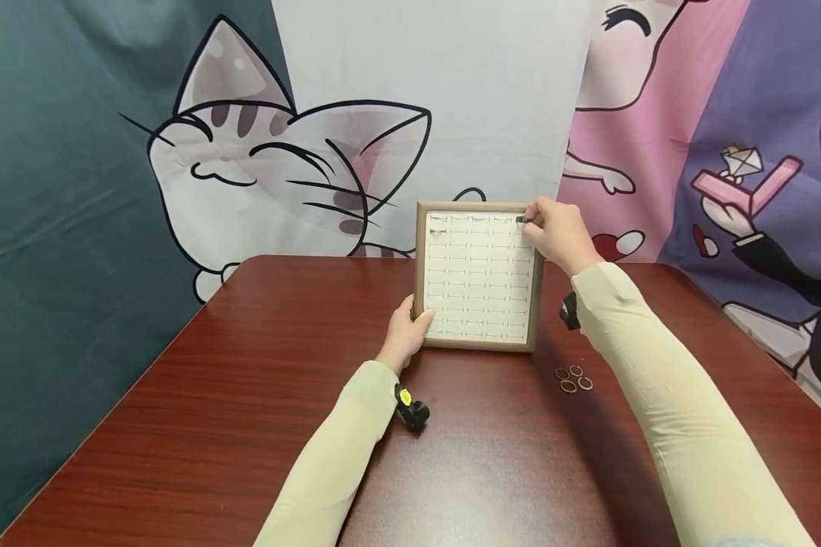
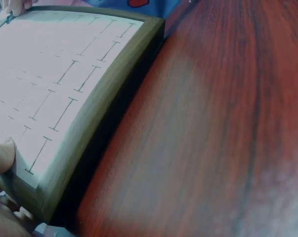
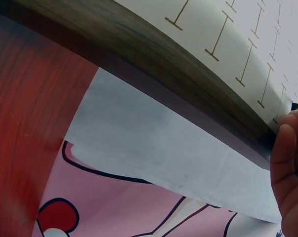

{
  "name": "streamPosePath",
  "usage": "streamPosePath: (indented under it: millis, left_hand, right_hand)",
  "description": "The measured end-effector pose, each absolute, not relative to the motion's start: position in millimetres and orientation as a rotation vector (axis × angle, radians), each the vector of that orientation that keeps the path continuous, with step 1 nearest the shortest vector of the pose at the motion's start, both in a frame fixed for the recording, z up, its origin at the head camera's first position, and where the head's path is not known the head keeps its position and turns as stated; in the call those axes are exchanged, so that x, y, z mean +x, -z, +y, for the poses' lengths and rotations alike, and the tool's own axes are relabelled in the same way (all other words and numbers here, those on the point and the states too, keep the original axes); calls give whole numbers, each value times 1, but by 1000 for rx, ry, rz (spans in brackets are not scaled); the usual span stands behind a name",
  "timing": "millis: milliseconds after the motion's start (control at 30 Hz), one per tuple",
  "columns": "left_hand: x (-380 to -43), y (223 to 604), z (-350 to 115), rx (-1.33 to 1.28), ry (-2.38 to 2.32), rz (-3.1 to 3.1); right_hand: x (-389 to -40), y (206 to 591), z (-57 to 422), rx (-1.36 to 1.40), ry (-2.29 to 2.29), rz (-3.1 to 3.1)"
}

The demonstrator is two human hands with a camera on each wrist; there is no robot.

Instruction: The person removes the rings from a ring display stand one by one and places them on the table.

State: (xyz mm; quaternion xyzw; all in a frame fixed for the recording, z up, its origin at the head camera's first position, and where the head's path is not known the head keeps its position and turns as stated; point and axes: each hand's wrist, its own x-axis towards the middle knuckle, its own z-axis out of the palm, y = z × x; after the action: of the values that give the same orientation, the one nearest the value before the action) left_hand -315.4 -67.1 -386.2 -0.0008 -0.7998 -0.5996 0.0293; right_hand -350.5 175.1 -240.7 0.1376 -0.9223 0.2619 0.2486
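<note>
A wood-framed ring display board [image 1: 479, 264] with rows of slits stands propped up on the table. My left hand [image 1: 404, 334] grips its lower left edge, thumb on the white face and fingers behind. At the top right corner, my right hand [image 1: 559, 232] pinches a small black ring [image 1: 522, 219] against the last slit of the top row. How deep the ring sits is hidden by the fingers. A gold-coloured ring [image 1: 438, 232] is in the second row's leftmost slit. In the right wrist view, the right fingertips [image 3: 287, 133] are at the board's corner.
Several loose rings [image 1: 568, 387] lie on the reddish-brown table [image 1: 260, 380], right of the board and below my right forearm. A cartoon-printed cloth [image 1: 506, 91] hangs behind the table. Each wrist carries a small black camera [image 1: 412, 410].
</note>
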Motion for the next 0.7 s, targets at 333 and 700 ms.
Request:
streamPosePath:
  millis: [333, 700]
  left_hand:
    - [-314, 384, -63, 24, 1843, -2450]
    - [-314, 383, -64, 38, 1829, -2458]
  right_hand:
    - [-348, 239, 176, 364, -743, -2544]
    - [-347, 239, 177, 378, -748, -2521]
